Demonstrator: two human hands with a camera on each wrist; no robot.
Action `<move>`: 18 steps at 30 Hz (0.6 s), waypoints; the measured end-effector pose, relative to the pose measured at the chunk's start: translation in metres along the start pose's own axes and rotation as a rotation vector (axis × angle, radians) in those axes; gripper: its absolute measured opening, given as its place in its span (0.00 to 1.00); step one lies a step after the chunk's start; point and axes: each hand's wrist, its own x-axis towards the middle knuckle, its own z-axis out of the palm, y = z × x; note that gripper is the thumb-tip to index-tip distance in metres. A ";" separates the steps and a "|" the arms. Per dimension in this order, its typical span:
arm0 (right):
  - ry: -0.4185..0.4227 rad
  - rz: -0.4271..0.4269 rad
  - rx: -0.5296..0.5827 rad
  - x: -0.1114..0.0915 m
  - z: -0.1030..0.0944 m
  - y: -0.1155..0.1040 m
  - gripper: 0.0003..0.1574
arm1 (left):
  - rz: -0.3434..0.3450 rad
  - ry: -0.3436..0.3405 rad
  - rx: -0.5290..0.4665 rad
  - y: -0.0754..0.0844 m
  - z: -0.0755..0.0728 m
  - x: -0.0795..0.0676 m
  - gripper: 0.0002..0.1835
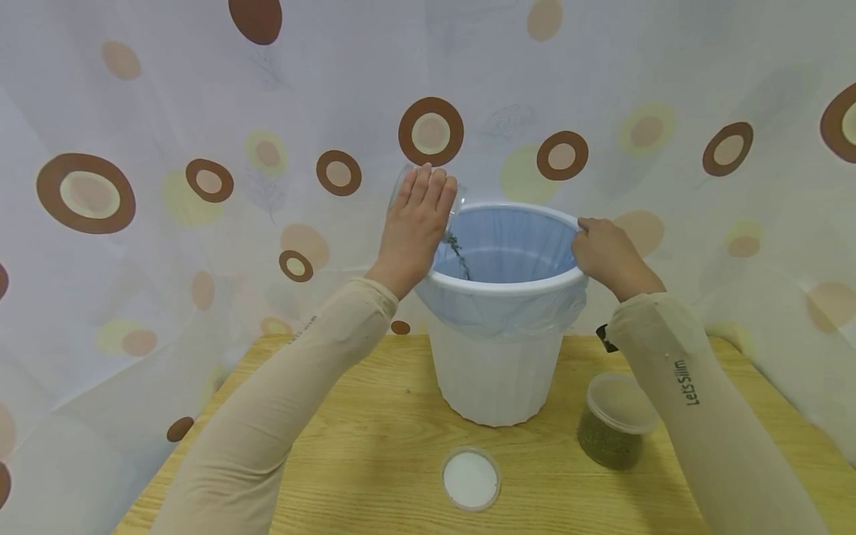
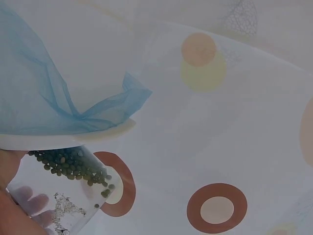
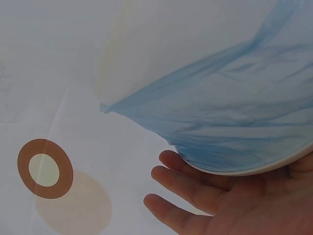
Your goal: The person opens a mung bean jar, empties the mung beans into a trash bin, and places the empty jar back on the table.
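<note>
My left hand (image 1: 416, 227) grips a clear plastic container (image 2: 41, 183), tilted over the left rim of a white trash bin (image 1: 498, 371). Small green beans (image 1: 458, 247) fall from it in a thin stream into the bin. More green beans (image 2: 68, 164) lie along the container's side in the left wrist view. A pale blue bag (image 1: 511, 241) lines the bin and folds over its rim. At the right rim, my right hand (image 1: 610, 256) holds the bin's edge; several of its fingers (image 3: 188, 186) extend past the rim in the right wrist view.
On the wooden table (image 1: 354, 446), a lidded clear tub (image 1: 610, 440) with dark green contents stands right of the bin, by the right forearm. A small round white-topped dish or lid (image 1: 471, 481) lies in front. A patterned curtain (image 1: 200, 96) hangs behind.
</note>
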 end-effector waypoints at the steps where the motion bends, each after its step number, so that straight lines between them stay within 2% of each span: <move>1: 0.001 -0.002 -0.001 0.000 0.000 0.000 0.36 | 0.001 0.000 0.001 0.000 0.000 0.000 0.33; 18: 0.014 -0.001 -0.008 0.001 0.002 0.000 0.36 | 0.017 0.075 0.021 0.001 0.003 0.000 0.30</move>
